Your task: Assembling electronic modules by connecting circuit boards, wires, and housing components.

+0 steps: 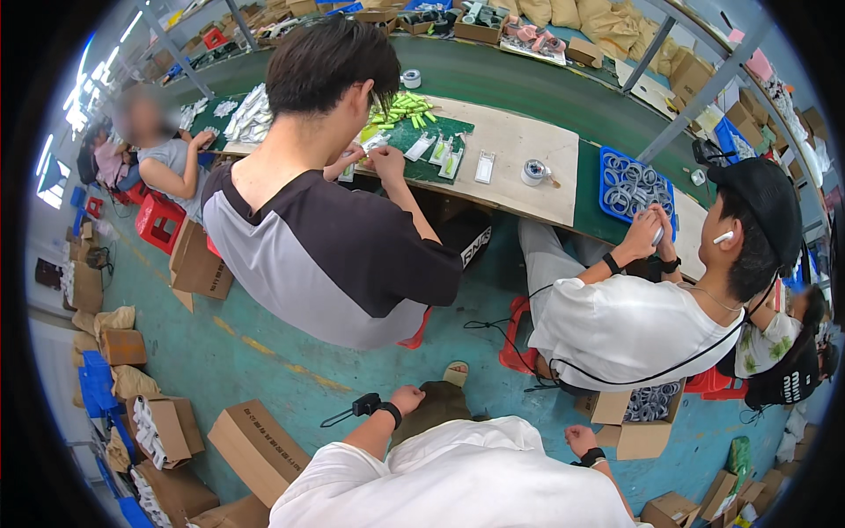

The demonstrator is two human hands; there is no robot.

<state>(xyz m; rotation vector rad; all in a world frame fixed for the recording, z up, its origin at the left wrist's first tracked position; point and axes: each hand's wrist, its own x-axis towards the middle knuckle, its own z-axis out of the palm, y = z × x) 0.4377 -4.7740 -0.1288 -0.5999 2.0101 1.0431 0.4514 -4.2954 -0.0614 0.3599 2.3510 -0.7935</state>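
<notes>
Head view: left hand (407,400) by trouser leg (437,407), can't tell fingers; right hand (580,439), fingers curled, near carton (650,445) of grey rings (651,404).

Holds both forearms (371,433) out in front, well apart, left grip (407,400) loosely curled beside a leg (437,404), right grip (580,439) similarly bent.

White capital letters mark a black item (464,234) below the bench's (588,176) near edge, and white lettering marks black cloth (786,387) at far right. Dark printed characters run along two cardboard boxes: a left-hand box (201,262) below the bench and a nearer box (257,451).
</notes>
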